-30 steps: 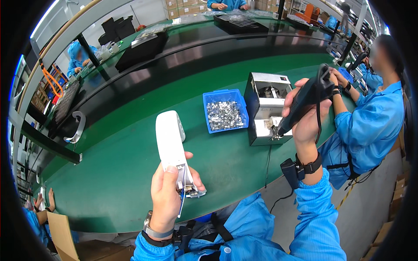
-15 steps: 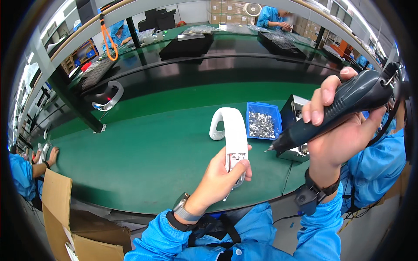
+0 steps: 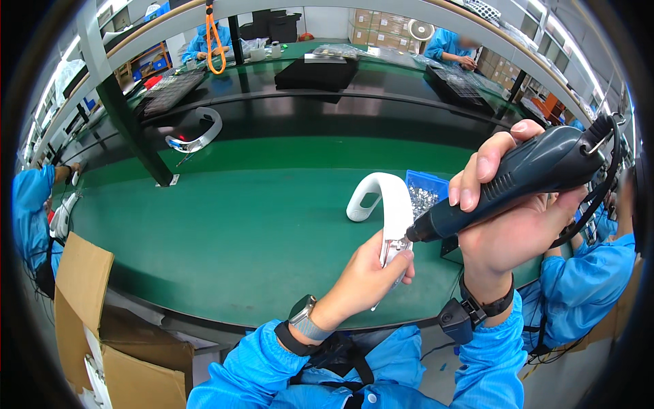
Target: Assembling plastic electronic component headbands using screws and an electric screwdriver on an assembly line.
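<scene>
My left hand (image 3: 376,276) grips a white curved, C-shaped plastic device (image 3: 395,204) by its lower end, thumb across the exposed inner part. In my right hand (image 3: 507,218) is a dark electric screwdriver (image 3: 511,184), held at a slant with its nose pointing down and left. The screwdriver's tip is at the open section of the white device, just above my left thumb; whether it touches a screw is too small to tell. Behind the device and screwdriver stands a blue bin (image 3: 428,183) of small metal parts, partly hidden by the tool.
A similar white curved device (image 3: 204,133) lies at the far left, by a dark post (image 3: 136,133). An open cardboard box (image 3: 85,279) stands left of the green table (image 3: 238,252). An orange strap (image 3: 216,41) hangs from the overhead bar. Co-workers sit left, right and opposite.
The screwdriver has moved left and down, bringing its tip to the white device. The whole view has shifted, and the blue bin is now more covered by the tool.
</scene>
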Demonstrator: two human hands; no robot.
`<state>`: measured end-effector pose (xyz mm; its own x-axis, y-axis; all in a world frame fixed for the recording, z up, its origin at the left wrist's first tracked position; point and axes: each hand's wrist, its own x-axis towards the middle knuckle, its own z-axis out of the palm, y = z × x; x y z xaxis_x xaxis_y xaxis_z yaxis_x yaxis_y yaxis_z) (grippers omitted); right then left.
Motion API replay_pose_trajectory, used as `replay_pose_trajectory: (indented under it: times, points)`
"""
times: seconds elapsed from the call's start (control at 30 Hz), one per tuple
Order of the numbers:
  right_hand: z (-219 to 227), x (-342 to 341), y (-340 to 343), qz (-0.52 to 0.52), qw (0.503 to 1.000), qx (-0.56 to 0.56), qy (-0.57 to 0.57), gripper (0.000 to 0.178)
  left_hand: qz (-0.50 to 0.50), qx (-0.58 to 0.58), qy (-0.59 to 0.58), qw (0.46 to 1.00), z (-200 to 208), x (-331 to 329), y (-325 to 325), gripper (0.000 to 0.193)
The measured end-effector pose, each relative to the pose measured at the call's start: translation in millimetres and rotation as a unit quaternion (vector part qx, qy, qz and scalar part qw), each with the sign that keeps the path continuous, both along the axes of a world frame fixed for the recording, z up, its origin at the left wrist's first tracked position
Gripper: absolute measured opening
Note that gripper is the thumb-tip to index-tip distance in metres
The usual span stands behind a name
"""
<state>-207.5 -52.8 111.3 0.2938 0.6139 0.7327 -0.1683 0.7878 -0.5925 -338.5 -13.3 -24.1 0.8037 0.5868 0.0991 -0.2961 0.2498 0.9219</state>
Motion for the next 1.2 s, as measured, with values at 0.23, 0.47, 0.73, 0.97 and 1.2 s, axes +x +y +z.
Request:
replay_pose_trajectory:
  times: [0.23,0.47,0.73,0.97,1.2]
  points:
    - [-1,3,1,0.010,1.000,0.007,-0.012,0.077,0.001,0.010,0.007,1.000,0,4,-1,0.021]
    - [-2,8,1,0.008,1.000,0.008,-0.016,0.076,0.003,0.015,0.006,1.000,2,9,-3,0.021]
    - [-3,1,3,-0.004,0.999,0.012,-0.030,0.076,0.010,0.017,0.001,1.000,3,9,-4,0.022]
    - [-3,-11,-1,-0.071,0.997,-0.010,0.003,0.075,0.004,0.005,0.002,1.000,2,3,-2,0.022]
    - [-5,-12,0,-0.071,0.997,0.003,0.012,0.069,0.017,-0.004,0.006,1.000,5,-2,-1,0.018]
